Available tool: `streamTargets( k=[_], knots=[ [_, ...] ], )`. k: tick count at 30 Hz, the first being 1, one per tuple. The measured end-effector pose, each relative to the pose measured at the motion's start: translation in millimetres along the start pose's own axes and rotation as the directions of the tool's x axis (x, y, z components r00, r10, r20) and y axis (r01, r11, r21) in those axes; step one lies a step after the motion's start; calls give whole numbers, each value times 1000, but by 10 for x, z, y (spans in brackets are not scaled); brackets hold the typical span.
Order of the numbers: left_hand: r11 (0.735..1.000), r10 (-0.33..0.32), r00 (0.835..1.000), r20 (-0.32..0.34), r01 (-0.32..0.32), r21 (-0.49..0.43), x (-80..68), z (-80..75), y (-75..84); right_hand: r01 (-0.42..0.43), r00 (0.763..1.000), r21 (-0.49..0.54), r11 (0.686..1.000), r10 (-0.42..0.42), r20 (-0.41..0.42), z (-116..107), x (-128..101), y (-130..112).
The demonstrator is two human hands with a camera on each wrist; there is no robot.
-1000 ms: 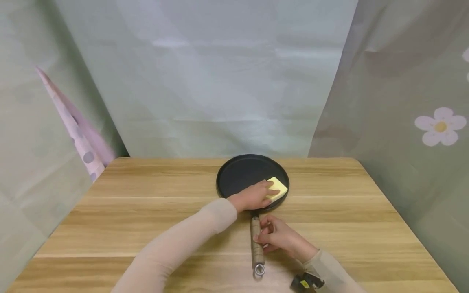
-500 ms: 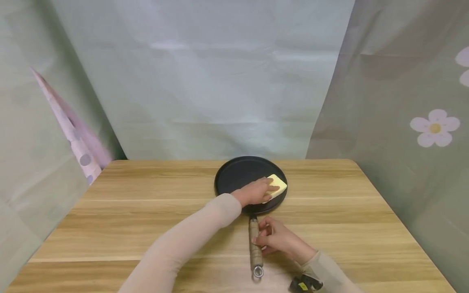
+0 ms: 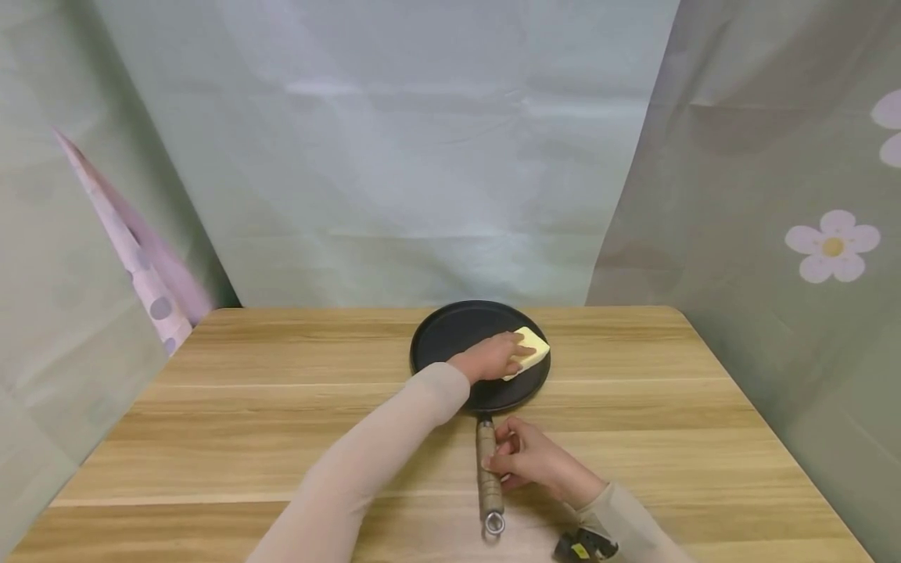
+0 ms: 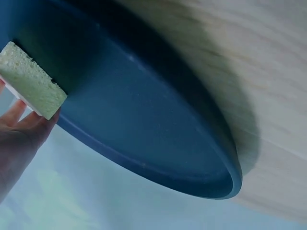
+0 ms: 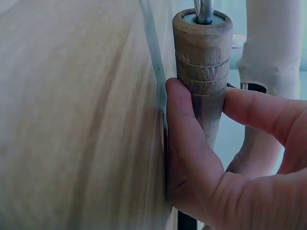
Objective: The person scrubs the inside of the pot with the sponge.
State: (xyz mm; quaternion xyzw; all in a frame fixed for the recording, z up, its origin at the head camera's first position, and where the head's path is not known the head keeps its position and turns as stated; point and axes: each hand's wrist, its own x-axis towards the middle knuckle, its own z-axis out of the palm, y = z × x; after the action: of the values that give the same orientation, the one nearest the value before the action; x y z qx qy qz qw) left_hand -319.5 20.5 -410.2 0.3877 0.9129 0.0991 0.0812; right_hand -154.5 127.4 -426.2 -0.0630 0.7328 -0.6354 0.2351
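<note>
And the pan (image 3: 450, 336) has its handle (image 3: 489, 485) pointing our way, right hand (image 3: 538, 461) pinching it; left hand (image 3: 490, 356) grips the sponge (image 3: 533, 354), sleeve (image 3: 401, 422) blocking part.

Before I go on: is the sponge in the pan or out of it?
In the pan: the head and left wrist views show the sponge against its dark inner surface, the left hand on it.

Blk pan (image 3: 454, 336), lt-yel sponge (image 3: 535, 346), brn banded handle (image 3: 489, 485), wood-grain tbl (image 3: 655, 422).

Booth of hanging sheets (image 3: 422, 156), wooden table (image 3: 246, 422)
</note>
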Motion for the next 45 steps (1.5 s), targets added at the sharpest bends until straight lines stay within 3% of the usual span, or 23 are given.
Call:
streamTargets(
  k=[10, 22, 30, 37, 45],
  knots=[
    [999, -47, 999, 7, 47, -3, 115, -12, -90, -7, 1000, -3, 1000, 7, 4, 10, 12, 9],
    [997, -73, 997, 6, 73, 2, 192, -29, -89, -9, 1000, -12, 1000, 9, -21, -6, 26, 25],
    [997, -75, 997, -9, 75, 19, 251, -32, -170, -20, 999, -18, 1000, 19, -38, 12, 29, 6],
    [997, -81, 997, -9, 81, -15, 253, -62, -204, -31, 998, -22, 999, 30, -60, 41, 16, -19],
    [991, -134, 991, 6, 134, -16, 261, -71, -194, -41, 997, -8, 999, 41, -64, 44, 2, -24]
  ],
)
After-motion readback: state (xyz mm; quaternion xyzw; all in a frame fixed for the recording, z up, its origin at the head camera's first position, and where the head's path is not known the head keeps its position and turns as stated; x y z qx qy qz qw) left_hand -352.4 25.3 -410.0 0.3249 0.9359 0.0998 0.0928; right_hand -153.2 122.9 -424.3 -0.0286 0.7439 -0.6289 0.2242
